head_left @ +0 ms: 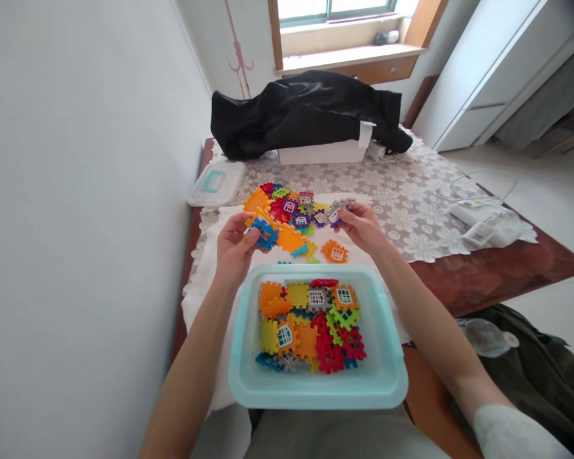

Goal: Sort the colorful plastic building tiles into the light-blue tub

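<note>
My left hand (pixel 236 245) is closed on a blue interlocking plastic tile (pixel 265 234), with orange tiles right behind it; whether these are joined to it I cannot tell. My right hand (pixel 361 226) pinches a grey tile with a white window insert (pixel 337 213), and a bit of purple shows at its lower edge. Between the hands lies a pile of coloured tiles (pixel 300 221), several with white window grids. An orange window tile (pixel 335 252) rests apart from the pile. Nearest my body, a light teal tub (pixel 316 396) holds many more tiles.
A white lid with a teal handle (pixel 217 183) lies at the left by the wall. Black cloth (pixel 306 115) covers a white box (pixel 323 153) at the back. On the right are a white packaged item (pixel 492 226) and, lower down, a clear bottle (pixel 490 338).
</note>
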### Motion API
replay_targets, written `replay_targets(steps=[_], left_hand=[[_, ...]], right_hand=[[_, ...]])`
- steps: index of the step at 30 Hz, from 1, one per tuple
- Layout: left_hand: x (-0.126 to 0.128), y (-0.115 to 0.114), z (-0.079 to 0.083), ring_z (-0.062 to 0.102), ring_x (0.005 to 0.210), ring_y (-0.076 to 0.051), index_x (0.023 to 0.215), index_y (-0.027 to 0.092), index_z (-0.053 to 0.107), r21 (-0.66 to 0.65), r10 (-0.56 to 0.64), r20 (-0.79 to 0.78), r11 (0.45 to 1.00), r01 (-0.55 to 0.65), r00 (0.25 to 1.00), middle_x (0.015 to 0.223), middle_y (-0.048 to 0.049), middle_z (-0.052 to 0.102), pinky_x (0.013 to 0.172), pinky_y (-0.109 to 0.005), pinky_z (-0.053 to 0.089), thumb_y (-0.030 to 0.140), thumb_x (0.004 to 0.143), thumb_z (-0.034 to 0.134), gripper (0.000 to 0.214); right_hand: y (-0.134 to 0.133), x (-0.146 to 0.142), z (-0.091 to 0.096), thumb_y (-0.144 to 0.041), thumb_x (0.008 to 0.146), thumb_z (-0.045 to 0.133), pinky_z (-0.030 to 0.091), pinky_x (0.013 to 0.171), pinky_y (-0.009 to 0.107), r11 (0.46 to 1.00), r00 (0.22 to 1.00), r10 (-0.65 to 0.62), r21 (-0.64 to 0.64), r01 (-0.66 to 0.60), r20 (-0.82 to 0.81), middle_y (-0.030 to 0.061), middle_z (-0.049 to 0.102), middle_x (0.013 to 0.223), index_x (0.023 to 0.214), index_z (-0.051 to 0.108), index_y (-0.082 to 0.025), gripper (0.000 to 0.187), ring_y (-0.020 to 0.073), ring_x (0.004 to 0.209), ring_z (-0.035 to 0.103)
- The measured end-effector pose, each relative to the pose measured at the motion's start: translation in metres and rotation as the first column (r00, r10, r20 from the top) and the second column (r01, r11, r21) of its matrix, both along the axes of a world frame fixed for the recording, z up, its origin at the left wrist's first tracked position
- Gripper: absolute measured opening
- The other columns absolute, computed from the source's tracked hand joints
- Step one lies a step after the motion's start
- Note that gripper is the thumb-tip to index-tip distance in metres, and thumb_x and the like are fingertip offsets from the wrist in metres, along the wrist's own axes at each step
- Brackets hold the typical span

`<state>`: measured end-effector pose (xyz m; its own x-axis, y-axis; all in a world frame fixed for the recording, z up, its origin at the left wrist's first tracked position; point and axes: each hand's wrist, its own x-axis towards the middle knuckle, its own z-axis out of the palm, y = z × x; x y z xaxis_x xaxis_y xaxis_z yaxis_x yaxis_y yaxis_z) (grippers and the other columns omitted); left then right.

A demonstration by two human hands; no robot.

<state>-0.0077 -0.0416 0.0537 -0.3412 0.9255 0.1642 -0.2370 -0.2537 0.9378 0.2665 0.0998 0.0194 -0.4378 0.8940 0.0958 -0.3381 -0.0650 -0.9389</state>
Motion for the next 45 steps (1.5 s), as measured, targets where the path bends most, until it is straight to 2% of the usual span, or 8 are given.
replay_targets(steps=[8,16,19,23,27,30,37,45], left_hand=[[0.004,-0.037,0.034,0.072,0.072,-0.017,0.102,0.027,0.08,0.11,-0.209,-0.227,0.965,0.238,0.951,0.091,-0.0013,0.077,0.062,-0.027,0.063,0.047,0.077,0.104,0.04],[0.023,-0.049,0.062,0.077,0.084,-0.02,0.123,0.033,0.087,-0.194,-0.463,-0.741,0.841,0.505,0.486,0.102,-0.0049,0.085,0.076,-0.031,0.059,0.035,0.101,0.085,0.022],[0.024,-0.049,0.064,0.076,0.081,-0.022,0.129,0.037,0.087,-0.217,-0.495,-0.769,0.797,0.563,0.405,0.095,-0.0048,0.085,0.079,-0.034,0.059,0.038,0.103,0.082,0.026],[0.026,-0.051,0.065,0.078,0.08,-0.025,0.127,0.039,0.088,-0.277,-0.573,-0.735,0.743,0.61,0.363,0.084,-0.0048,0.082,0.078,-0.035,0.061,0.04,0.1,0.085,0.027],[0.024,-0.057,0.068,0.083,0.112,-0.031,0.12,0.036,0.09,-0.298,-0.637,-0.653,0.714,0.634,0.411,0.117,-0.0079,0.087,0.104,-0.04,0.065,0.038,0.095,0.09,0.025],[0.017,-0.056,0.066,0.084,0.11,-0.032,0.111,0.03,0.092,-0.232,-0.601,-0.601,0.762,0.605,0.527,0.116,-0.0091,0.087,0.1,-0.041,0.068,0.037,0.099,0.085,0.016],[0.006,-0.011,0.005,0.076,0.078,-0.022,0.09,0.019,0.084,-0.132,-0.107,-0.388,0.989,0.059,0.916,0.09,-0.0106,0.084,0.067,-0.03,0.06,0.059,0.107,0.067,0.046],[0.014,0.024,-0.064,0.067,0.134,-0.032,0.135,0.027,0.079,-0.176,-0.296,-0.839,0.942,0.286,0.456,0.141,-0.0123,0.076,0.121,-0.051,0.053,0.048,0.106,0.072,0.037]], right_hand=[[-0.025,0.023,0.041,-0.058,0.08,0.096,0.068,0.084,0.042,0.886,0.933,0.359,0.323,-0.333,-0.022,0.0062,0.072,0.093,0.079,0.078,-0.025,0.037,0.0232,0.093,0.075],[-0.034,0.038,0.071,-0.044,0.092,0.089,0.065,0.105,0.038,0.402,0.621,0.743,0.575,-0.713,0.251,0.0151,0.083,0.125,0.131,0.083,-0.028,0.042,0.027,0.118,0.081],[-0.04,0.035,0.073,-0.045,0.089,0.092,0.063,0.11,0.037,0.332,0.561,0.763,0.549,-0.767,0.322,0.0162,0.079,0.14,0.147,0.075,-0.031,0.061,0.0282,0.13,0.078],[-0.039,0.035,0.064,-0.049,0.093,0.088,0.069,0.086,0.027,0.365,0.543,0.797,0.506,-0.782,0.263,0.0167,0.077,0.145,0.149,0.074,-0.031,0.061,0.0275,0.124,0.08],[-0.025,0.034,0.045,-0.053,0.104,0.073,0.062,0.062,0.024,0.724,0.816,0.572,0.417,-0.55,0.083,0.0101,0.084,0.106,0.126,0.083,-0.027,0.036,0.0202,0.089,0.081],[-0.014,0.032,0.031,-0.053,0.103,0.071,0.06,0.064,0.028,0.888,0.904,0.131,0.358,-0.289,0.406,0.0059,0.079,0.093,0.114,0.083,-0.025,0.032,0.0172,0.076,0.071],[-0.021,0.031,0.004,-0.044,0.086,0.081,0.054,0.117,0.055,0.748,0.275,-0.109,0.261,-0.611,0.955,0.0152,0.058,0.16,0.164,0.054,-0.03,0.084,0.0403,0.144,0.057],[-0.031,0.019,-0.006,-0.036,0.096,0.071,0.059,0.107,0.049,0.629,0.295,-0.139,0.314,-0.711,0.945,0.0148,0.063,0.147,0.149,0.065,-0.029,0.054,0.0349,0.128,0.065]])
